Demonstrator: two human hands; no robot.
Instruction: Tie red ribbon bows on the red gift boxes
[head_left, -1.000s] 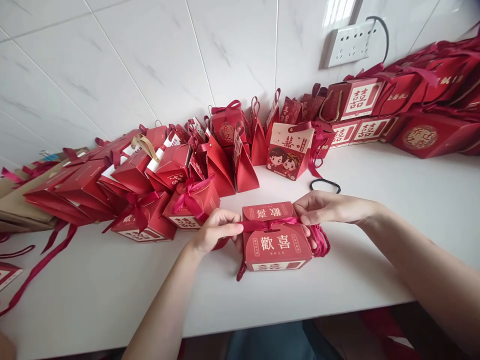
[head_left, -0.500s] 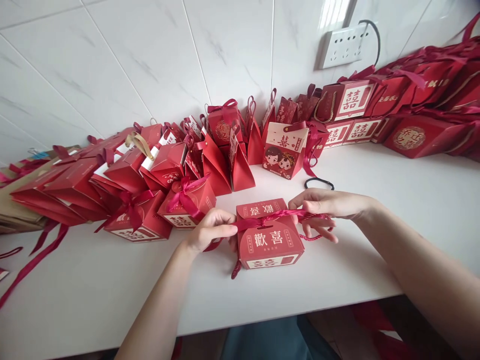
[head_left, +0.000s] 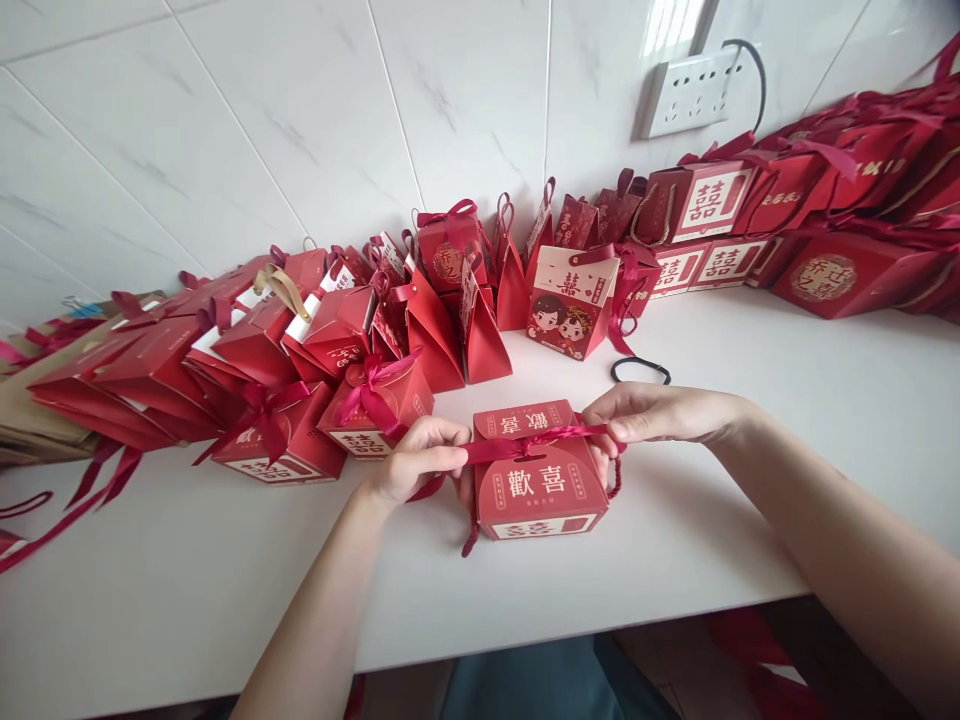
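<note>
- Head view, far left: we see flat brown paper bags (head_left: pixel 30 405) at the table's edge, with loose dark red ribbons (head_left: pixel 67 505) trailing over the white table (head_left: pixel 187 590).
- Next to them a long row of folded red cartons (head_left: pixel 150 370) leans against the tiled wall (head_left: pixel 225 130).
- Closer to us, two closed red boxes tied with bows (head_left: pixel 375 400) stand side by side, just left of our hands.
- Our left hand (head_left: pixel 416 462) pinches one end of a dark red ribbon (head_left: pixel 536 443) between thumb and fingertips, closed tight on it beside the box's left edge.
- Between our hands, near the front of the table, sits the red gift box (head_left: pixel 536 485), upright, gold characters facing us; the ribbon is stretched across its top, knotted in the middle.
- Our right hand (head_left: pixel 649 415) grips the other ribbon end, fingers closed on it at the box's upper right corner; a red cord handle hangs just below.
- Behind the box lies a black hair tie (head_left: pixel 640 370), and beyond that a box with a cartoon couple (head_left: pixel 574 305).
- Far right, more red boxes (head_left: pixel 825 220) are stacked along the wall, under a white socket strip (head_left: pixel 686 90).
</note>
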